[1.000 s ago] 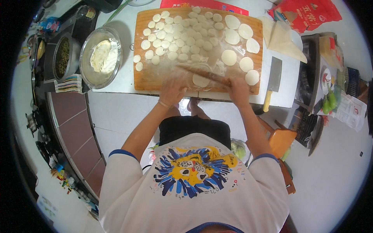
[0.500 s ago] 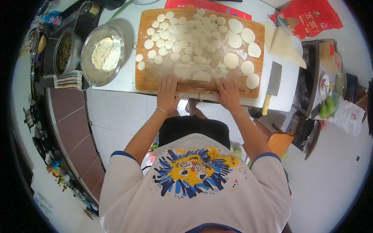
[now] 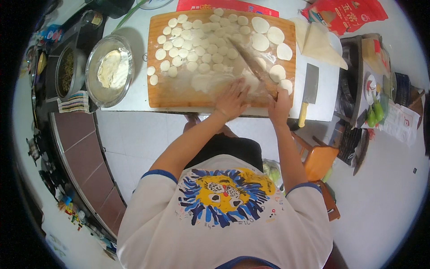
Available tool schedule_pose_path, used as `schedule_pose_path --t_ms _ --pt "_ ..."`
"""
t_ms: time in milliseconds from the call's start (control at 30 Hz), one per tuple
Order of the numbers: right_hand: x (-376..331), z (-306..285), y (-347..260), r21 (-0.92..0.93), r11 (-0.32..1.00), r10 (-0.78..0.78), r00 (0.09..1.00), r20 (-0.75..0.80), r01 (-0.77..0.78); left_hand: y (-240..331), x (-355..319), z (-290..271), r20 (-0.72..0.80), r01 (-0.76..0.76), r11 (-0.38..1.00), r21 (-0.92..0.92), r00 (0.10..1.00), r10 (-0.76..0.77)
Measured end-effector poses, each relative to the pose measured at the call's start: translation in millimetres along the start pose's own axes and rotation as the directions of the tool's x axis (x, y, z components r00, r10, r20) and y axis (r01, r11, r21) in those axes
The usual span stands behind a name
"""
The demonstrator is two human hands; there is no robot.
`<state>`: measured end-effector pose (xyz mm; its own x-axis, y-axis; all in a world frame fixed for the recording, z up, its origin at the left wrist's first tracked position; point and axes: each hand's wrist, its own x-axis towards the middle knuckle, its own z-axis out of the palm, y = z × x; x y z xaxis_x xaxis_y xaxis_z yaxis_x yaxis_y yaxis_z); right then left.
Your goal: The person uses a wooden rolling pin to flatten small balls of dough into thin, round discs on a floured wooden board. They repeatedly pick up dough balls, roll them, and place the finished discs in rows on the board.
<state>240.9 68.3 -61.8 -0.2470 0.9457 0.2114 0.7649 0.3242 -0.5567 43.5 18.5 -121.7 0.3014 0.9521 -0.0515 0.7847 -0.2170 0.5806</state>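
My right hand (image 3: pixel 280 106) grips the near end of a wooden rolling pin (image 3: pixel 251 63), which slants away to the far left over the floured board (image 3: pixel 172 96). My left hand (image 3: pixel 231 99) lies at the board's near side, its fingers stretched out beside a flattened dough wrapper (image 3: pixel 251 83). Whether the fingertips touch that wrapper I cannot tell. Small dough rounds (image 3: pixel 192 57) cover the board's left and middle. Larger rolled wrappers (image 3: pixel 260 42) lie on its right side, and the pin partly hides one of them.
Left of the board stand a clear bowl of dough and flour (image 3: pixel 131 67) and a pot with dark green filling (image 3: pixel 67 69). A cleaver (image 3: pixel 310 85) lies to the right, its handle at the table edge. A red bag (image 3: pixel 347 15) sits at the far right.
The rolling pin has gone from lying crosswise under both hands to slanting in my right hand alone. My left hand has left the pin and moved right, toward the rolled wrapper.
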Motion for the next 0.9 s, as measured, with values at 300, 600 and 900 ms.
schedule_pose_path --t_ms 300,600,900 --pt "-10.7 -5.6 9.0 0.028 0.998 0.052 0.996 -0.077 -0.05 -25.9 29.3 -33.7 -0.351 0.344 0.909 0.236 0.902 -0.25" --pt "-3.6 21.3 -6.8 0.005 1.0 -0.014 0.993 0.116 0.013 -41.1 -46.7 -46.5 -0.053 0.021 0.986 0.164 0.999 -0.012" --pt "9.6 63.1 -42.5 -0.159 0.92 -0.244 0.84 0.485 0.359 -80.1 -96.8 -73.4 -0.354 0.331 0.935 0.126 0.895 -0.27"
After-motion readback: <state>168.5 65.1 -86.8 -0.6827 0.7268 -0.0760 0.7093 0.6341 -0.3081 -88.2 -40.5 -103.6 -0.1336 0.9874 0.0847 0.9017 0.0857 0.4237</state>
